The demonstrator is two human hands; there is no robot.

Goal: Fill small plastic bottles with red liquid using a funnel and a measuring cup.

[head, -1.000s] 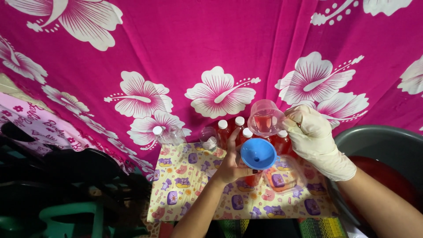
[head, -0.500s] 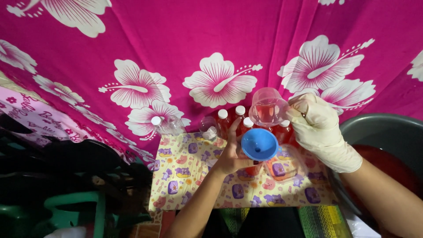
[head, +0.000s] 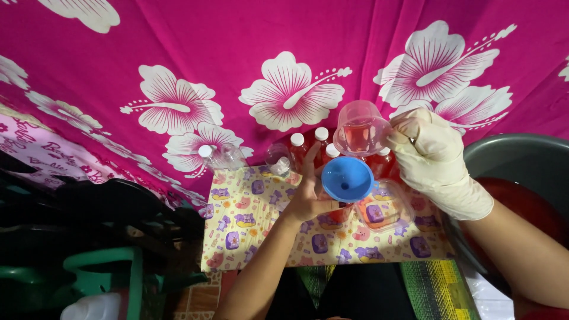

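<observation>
Now | left hand [head: 311, 198] grips blue funnel [head: 347, 179] | gloved right hand [head: 435, 163] grasps clear cup [head: 360, 129]

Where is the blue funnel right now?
The blue funnel sits right of centre in the head view, steadied by the bare left hand, just below the clear cup in the gloved right hand.

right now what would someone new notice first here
The huge pink cloth with white flowers fills the whole background. At centre right, the gloved right hand tips a clear cup of reddish liquid above a blue funnel, which the bare left hand steadies. Behind them stand white-capped bottles, some red, some clear, on a yellow patterned mat.
</observation>
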